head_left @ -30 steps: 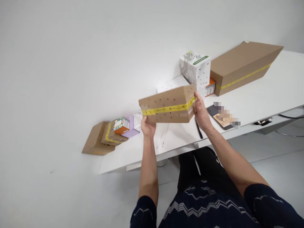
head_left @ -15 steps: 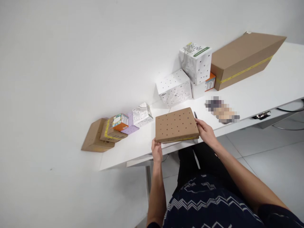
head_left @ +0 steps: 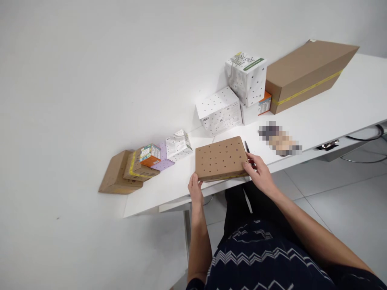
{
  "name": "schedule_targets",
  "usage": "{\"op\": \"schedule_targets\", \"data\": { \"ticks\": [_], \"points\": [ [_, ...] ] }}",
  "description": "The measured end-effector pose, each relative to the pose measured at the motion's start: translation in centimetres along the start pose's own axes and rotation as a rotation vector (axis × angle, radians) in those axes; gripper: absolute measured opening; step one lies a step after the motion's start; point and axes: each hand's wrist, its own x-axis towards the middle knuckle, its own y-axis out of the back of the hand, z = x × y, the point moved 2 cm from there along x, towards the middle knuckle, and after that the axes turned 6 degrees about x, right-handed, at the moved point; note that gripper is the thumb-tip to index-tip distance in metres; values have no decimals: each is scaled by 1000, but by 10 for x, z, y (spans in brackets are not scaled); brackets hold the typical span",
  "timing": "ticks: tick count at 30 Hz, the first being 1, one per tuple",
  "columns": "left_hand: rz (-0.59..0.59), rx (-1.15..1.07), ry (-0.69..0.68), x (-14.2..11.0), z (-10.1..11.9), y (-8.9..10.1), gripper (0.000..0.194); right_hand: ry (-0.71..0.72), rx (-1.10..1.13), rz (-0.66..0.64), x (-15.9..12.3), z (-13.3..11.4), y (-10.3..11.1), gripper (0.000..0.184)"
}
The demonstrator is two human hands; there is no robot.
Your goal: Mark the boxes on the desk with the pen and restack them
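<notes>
One brown box (head_left: 110, 174) holds the far left of the line, a yellow-taped box (head_left: 129, 172) tight beside it and a small orange box (head_left: 150, 155) riding on top, probably stacked to save room. Along comes a purple box (head_left: 165, 160), then a small white box (head_left: 177, 146). Now the left hand (head_left: 196, 190): it pinches the near left corner of the dotted brown box (head_left: 222, 159), its lower fingers partly hidden. That box sits broad face up at the near edge of the table (head_left: 320, 117); resting or just above, one can't tell. Across to the right hand (head_left: 260, 173), thumb on top, fingers pinching the right end; opposing grips, presumably to keep it level. Just beyond, a pen (head_left: 247, 147). Farther right, a printed white box (head_left: 254, 85) perches on a white carton (head_left: 250, 115), and a large brown carton (head_left: 311, 76) seems to close the row.
</notes>
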Motion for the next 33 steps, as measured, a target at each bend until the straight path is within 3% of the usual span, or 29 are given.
{"op": "schedule_targets", "data": {
  "ticks": [16, 26, 33],
  "points": [
    [-43, 85, -25, 1, 3, 1, 45, -21, 20, 52, 0, -5, -6, 43],
    [-24, 39, 9, -5, 7, 2, 42, -44, 83, 9, 1, -4, -3, 47],
    [-102, -121, -217, -5, 10, 8, 41, 170, 90, -53, 14, 2, -4, 44]
  ]
}}
